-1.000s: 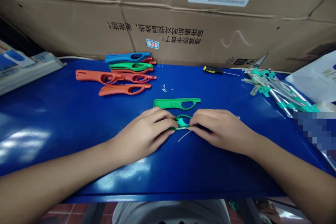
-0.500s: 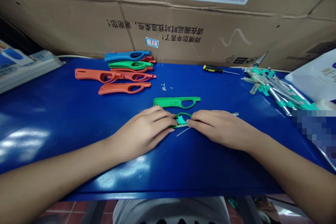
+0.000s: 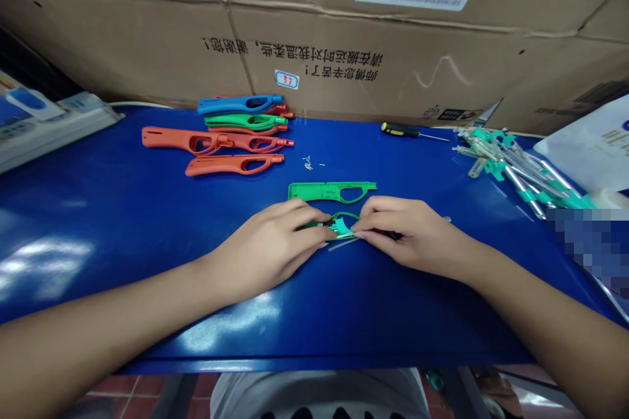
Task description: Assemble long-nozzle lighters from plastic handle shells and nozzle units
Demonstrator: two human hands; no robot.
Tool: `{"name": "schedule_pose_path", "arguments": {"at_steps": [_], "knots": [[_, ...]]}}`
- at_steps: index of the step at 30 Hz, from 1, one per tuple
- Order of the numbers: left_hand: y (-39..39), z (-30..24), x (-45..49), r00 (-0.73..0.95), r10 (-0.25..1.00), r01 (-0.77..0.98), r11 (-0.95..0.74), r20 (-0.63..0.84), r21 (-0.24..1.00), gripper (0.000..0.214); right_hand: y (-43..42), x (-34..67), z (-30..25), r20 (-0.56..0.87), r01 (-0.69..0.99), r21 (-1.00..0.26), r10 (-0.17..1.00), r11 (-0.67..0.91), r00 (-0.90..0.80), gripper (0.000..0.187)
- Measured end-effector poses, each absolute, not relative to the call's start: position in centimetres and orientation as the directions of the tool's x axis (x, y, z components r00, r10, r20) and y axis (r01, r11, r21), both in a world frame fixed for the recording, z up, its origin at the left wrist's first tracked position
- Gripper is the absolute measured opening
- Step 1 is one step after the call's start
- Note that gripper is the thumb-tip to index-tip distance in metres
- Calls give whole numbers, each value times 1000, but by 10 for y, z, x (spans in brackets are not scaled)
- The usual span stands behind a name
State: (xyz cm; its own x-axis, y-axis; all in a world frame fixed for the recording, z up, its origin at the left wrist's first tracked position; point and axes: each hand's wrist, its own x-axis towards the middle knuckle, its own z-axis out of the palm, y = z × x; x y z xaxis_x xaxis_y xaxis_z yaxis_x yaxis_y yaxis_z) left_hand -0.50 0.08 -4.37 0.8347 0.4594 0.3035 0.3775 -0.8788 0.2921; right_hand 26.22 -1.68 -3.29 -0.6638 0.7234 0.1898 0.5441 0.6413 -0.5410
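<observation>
My left hand [image 3: 275, 245] and my right hand [image 3: 407, 232] meet at the middle of the blue table [image 3: 122, 222]. Between their fingertips lies a green plastic lighter shell [image 3: 340, 225] with a teal trigger piece and a thin metal tube. Both hands pinch this assembly, fingers closed on it. Most of the shell is hidden under my fingers. Just behind my hands a second green shell half [image 3: 331, 191] lies flat and untouched.
Orange, green and blue shells [image 3: 236, 134] are piled at the back left. A yellow-black screwdriver [image 3: 400, 130] lies at the back. Several teal-tipped metal tubes [image 3: 515, 167] are heaped at the right. Cardboard boxes [image 3: 314, 26] wall the far edge. A white tray [image 3: 54, 127] stands at the left.
My right hand's fingers curled tighter and shifted slightly left on the green assembly. My left hand barely moved.
</observation>
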Motion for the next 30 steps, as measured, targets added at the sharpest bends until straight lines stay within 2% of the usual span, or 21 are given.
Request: {"name": "schedule_pose_path", "arguments": {"at_steps": [8, 19, 24, 30], "knots": [[0, -42, -6, 846, 443, 369, -888, 297, 275, 27, -20, 261, -30, 173, 561, -541, 735, 627, -656, 19], [1, -45, -4, 845, 465, 387, -873, 266, 297, 26, -21, 260, -31, 171, 574, -553, 756, 604, -631, 10], [1, -46, -5, 841, 474, 392, -866, 260, 310, 25, -22, 262, -31, 193, 556, -512, 718, 655, -668, 17], [0, -44, -4, 841, 480, 392, -859, 249, 330, 24, -23, 264, -29, 135, 581, -483, 712, 655, -689, 21]]}}
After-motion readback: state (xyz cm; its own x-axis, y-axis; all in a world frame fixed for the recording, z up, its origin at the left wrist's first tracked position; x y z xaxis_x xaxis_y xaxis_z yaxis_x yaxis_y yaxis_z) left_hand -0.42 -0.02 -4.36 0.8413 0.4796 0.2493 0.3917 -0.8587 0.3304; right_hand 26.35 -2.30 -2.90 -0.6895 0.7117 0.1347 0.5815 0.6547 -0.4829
